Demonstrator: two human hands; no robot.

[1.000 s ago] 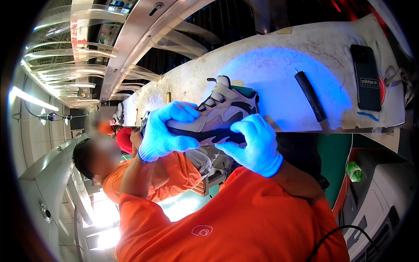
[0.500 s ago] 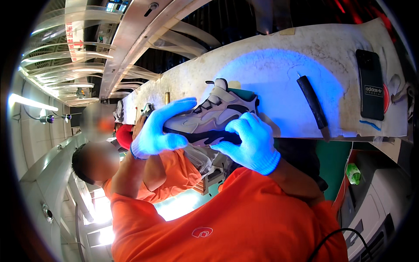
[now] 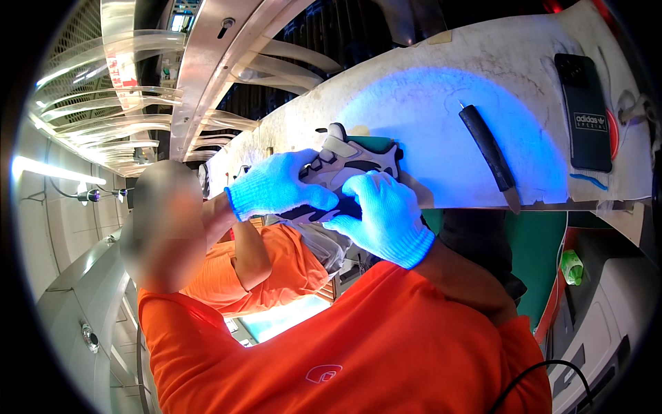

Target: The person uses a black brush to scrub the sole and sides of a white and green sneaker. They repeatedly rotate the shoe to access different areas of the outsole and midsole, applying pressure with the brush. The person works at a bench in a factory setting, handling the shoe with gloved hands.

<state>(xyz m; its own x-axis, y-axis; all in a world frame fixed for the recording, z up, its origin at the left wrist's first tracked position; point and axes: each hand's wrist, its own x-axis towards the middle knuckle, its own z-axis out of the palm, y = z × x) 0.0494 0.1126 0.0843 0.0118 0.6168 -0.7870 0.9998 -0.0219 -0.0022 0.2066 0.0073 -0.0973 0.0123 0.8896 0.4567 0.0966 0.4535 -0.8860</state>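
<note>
The shoe (image 3: 336,172) is between my two hands at the near edge of the bench (image 3: 510,62), toe to my left, heel to my right, one side facing me. My gloved left hand (image 3: 284,186) grasps the front part, fingers over the top by the laces, thumb along the near side. My gloved right hand (image 3: 383,217) grips nearer the heel, fingers bent against the side, thumb down by the sole (image 3: 303,214). My own knuckles hide some fingertips, so I can't be sure how hard they press or whether the shoe rests on the bench.

To handle it well, I'd let the left hand do the steadying, firm but without denting the upper, and have the right bear evenly along the sole's edge. Turning the shoe beats twisting my wrists, and tilting its near side up to the blue light (image 3: 420,103) would show it better. The tool (image 3: 488,148) lies to the right, its tip aimed away, its near end by the bench edge where my forearm could knock it.
</note>
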